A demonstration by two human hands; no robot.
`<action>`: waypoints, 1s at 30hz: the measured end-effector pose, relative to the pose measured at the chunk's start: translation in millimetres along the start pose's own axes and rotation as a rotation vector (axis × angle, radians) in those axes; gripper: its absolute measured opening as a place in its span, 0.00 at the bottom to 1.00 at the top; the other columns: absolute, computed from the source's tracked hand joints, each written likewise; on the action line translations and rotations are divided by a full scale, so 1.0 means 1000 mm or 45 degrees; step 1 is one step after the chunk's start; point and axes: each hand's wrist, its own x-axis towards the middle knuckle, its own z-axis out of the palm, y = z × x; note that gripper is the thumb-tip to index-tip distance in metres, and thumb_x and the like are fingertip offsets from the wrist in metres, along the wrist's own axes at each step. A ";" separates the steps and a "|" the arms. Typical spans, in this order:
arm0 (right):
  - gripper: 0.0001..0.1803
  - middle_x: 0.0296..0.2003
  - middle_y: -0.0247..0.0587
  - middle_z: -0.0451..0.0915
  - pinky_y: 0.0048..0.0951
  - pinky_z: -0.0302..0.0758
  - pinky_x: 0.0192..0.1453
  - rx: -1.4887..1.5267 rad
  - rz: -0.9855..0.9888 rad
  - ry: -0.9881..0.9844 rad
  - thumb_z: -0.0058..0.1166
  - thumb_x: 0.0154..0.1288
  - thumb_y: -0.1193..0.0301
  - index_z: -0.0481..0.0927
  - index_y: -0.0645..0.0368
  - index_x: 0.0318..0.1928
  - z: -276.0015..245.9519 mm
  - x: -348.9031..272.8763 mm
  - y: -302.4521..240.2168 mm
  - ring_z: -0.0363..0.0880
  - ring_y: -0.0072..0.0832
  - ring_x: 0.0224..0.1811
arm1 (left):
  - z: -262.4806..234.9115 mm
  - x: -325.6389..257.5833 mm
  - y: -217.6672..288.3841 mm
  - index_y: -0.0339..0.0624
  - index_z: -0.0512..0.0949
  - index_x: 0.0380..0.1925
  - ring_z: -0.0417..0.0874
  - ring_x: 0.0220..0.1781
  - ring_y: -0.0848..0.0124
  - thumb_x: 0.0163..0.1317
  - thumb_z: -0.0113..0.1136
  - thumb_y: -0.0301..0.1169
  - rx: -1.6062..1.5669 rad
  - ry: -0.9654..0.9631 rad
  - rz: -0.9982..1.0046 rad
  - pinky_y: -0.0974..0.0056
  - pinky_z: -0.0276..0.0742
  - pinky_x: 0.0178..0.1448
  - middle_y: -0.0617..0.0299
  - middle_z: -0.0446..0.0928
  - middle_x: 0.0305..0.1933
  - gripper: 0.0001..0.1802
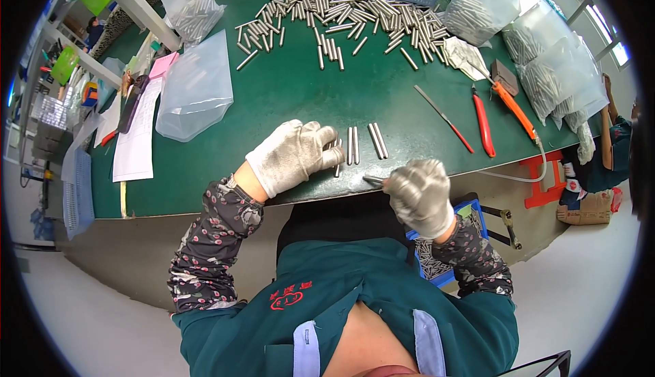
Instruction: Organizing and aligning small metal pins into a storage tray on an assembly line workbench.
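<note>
On the green tabletop [286, 94], a red-handled file [447, 122], red-handled pliers [483, 126] and an orange air gun [514, 109] are laid near one another at the right. Printed sheets [138, 141] are placed at the left; a red stool [546, 187] is set beside a cardboard box [585, 211].

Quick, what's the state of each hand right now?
Left hand: curled at metal rods; grip can't be told.
Right hand: closed on a metal rod.

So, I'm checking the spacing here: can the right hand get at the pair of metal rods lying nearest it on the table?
Probably yes: the pair of metal rods lies uncovered, with the left hand off to its left. The right hand seems to pinch another rod, though, so may need freeing.
</note>
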 end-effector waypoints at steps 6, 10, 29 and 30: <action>0.10 0.27 0.45 0.79 0.31 0.72 0.38 0.581 0.735 -0.583 0.54 0.55 0.71 0.80 0.64 0.35 -0.044 0.055 0.056 0.77 0.38 0.30 | -0.005 0.007 -0.021 0.50 0.75 0.35 0.77 0.40 0.63 0.50 0.59 0.33 0.010 -0.119 0.058 0.61 0.73 0.40 0.61 0.73 0.40 0.11; 0.13 0.34 0.46 0.81 0.31 0.74 0.43 0.366 0.756 -0.809 0.52 0.56 0.65 0.82 0.58 0.39 -0.017 0.062 0.092 0.80 0.40 0.38 | -0.007 0.005 -0.013 0.42 0.75 0.36 0.77 0.40 0.58 0.50 0.61 0.36 -0.276 -0.240 -0.402 0.58 0.73 0.43 0.57 0.74 0.34 0.15; 0.34 0.48 0.52 0.71 0.39 0.73 0.49 0.338 0.470 -0.679 0.66 0.42 0.66 0.72 0.60 0.52 0.022 0.075 0.019 0.74 0.48 0.47 | 0.014 0.016 0.005 0.36 0.69 0.51 0.73 0.52 0.53 0.37 0.73 0.39 -0.654 0.002 -0.556 0.57 0.72 0.54 0.51 0.68 0.51 0.39; 0.32 0.46 0.51 0.71 0.39 0.74 0.49 0.312 0.502 -0.707 0.65 0.42 0.66 0.72 0.60 0.51 0.024 0.076 0.015 0.74 0.48 0.46 | 0.013 0.015 0.006 0.36 0.69 0.52 0.72 0.52 0.53 0.36 0.74 0.38 -0.704 -0.039 -0.558 0.58 0.72 0.56 0.51 0.68 0.50 0.40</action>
